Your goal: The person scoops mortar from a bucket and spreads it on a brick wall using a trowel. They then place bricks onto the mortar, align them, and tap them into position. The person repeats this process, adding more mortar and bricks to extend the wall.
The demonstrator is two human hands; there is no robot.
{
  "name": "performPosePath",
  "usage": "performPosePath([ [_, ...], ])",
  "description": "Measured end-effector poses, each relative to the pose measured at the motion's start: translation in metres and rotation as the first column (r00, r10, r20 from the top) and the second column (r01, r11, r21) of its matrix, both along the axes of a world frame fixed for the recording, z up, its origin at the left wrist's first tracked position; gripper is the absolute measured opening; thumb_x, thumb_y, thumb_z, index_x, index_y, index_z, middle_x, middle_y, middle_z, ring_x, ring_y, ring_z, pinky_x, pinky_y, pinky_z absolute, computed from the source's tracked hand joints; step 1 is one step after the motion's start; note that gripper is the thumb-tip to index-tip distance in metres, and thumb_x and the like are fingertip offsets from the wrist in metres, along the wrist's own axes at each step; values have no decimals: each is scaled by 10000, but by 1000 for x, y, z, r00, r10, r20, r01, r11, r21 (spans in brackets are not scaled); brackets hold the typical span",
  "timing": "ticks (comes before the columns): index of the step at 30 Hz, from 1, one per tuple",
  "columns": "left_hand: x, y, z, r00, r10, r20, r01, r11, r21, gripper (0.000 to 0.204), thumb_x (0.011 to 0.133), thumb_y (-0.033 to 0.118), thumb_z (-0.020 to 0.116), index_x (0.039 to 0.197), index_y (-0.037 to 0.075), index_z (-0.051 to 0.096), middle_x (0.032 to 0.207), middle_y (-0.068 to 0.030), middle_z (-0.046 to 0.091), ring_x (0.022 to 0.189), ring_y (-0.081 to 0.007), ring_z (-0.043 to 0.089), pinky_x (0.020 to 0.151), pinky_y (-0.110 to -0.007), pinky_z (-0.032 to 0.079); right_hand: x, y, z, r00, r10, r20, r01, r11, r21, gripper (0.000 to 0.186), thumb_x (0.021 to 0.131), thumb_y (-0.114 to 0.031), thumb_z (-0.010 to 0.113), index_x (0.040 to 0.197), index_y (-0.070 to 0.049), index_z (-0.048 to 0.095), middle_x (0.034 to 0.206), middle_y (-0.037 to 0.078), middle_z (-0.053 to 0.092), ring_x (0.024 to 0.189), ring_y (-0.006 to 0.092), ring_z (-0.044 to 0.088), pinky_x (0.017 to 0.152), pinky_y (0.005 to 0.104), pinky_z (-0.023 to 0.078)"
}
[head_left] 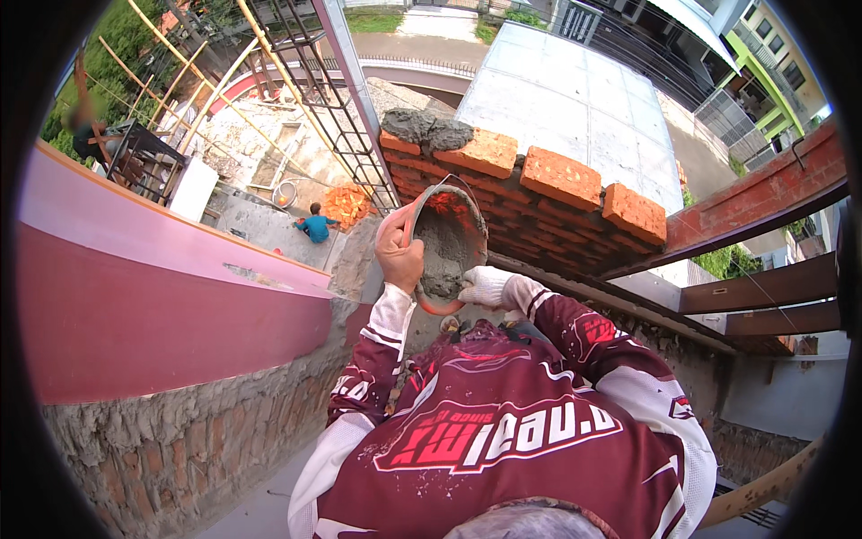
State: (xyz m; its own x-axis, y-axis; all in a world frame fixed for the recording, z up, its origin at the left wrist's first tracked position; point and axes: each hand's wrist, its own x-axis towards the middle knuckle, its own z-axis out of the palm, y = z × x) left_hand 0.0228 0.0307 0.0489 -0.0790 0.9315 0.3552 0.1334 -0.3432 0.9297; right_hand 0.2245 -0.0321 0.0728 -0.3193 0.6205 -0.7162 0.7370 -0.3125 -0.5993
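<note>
**Blur, Mortar and Edges Are Hiding Details**

At upper left, a blur is covering part of a dark-clothed person (87, 142). Left of upper centre, a blue-shirted person (316, 226) is showing too small for hand details. At centre, mortar (443, 256) is concealing the bucket's (440, 308) bottom. The lower edge is cutting off a head covering (539, 522); the dark right rim is cropping a red beam (754, 190).

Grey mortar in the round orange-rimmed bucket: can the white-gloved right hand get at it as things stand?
Likely yes: the right hand is at the rim of the bucket, the mouth is open toward the camera, and nothing visible covers the mortar. The bare left hand grips the left side.
</note>
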Motion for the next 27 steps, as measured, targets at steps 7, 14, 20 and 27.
performPosePath([
  [7,-29,-5,-31,982,93,164,-54,973,-225,196,753,-74,576,917,-82,683,1017,-46,728,769,-80,592,731,-249,481,-7,-22,-7,995,34,-92,13,881,474,345,930,-376,642,931,-31,645,906,187,713,851,390,699,798,480,535],
  [14,-12,-8,-19,997,53,-58,-48,995,87,167,740,-65,588,865,-78,699,1153,-116,744,792,-130,630,743,-277,491,19,-8,38,873,15,488,-390,622,679,161,936,-183,610,1035,-62,649,927,153,723,860,355,738,744,475,587],
  [20,9,-4,-7,999,-53,4,53,997,-53,387,748,-101,537,1088,-92,722,1289,-114,700,1133,-156,658,961,-247,468,24,7,-30,947,155,282,-244,918,312,382,918,-349,623,1073,-5,684,1003,239,736,978,428,704,831,490,556],
  [27,-21,0,-49,993,35,111,-7,969,-247,263,747,-79,569,960,-71,723,1156,-85,741,907,-108,654,802,-247,502,-6,-24,-21,977,42,-209,-9,988,156,347,949,-360,657,994,-16,674,744,81,646,644,177,601,628,369,506],
])
